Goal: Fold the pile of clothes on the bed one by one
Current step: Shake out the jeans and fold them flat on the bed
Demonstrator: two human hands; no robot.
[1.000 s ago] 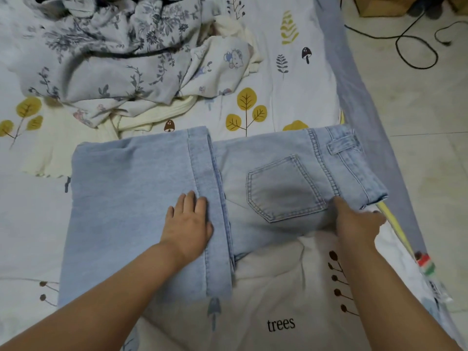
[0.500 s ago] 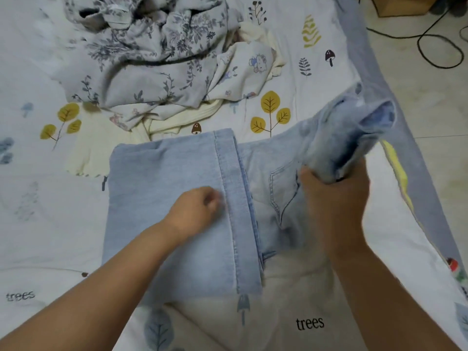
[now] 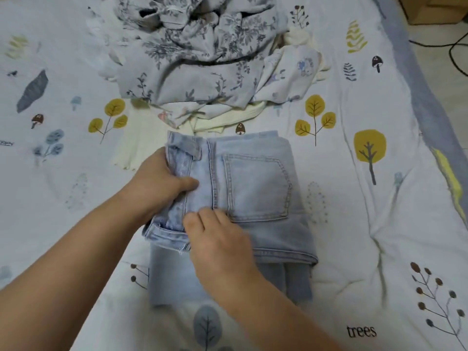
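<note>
The jeans (image 3: 253,198) lie folded into a compact block on the bed (image 3: 379,224), pocket side up, near the unfolded pile (image 3: 197,59) just beyond. The left hand (image 3: 157,186) pinches the waistband edge at the left, probably to square it, while the right hand (image 3: 217,239) presses its curled fingers on the denim beside it to keep the fold from springing open.

The light-blue jeans (image 3: 253,198) lie folded into a compact stack on the printed bedsheet (image 3: 379,224), back pocket (image 3: 257,188) facing up; the left hand (image 3: 157,184) grips the waistband edge at the stack's left side, thumb on top; the right hand (image 3: 217,236) rests on the denim just below it, fingers bent toward the waistband; beyond the jeans sits the pile of clothes (image 3: 197,57), a grey floral garment uppermost, cream fabric beneath.
</note>
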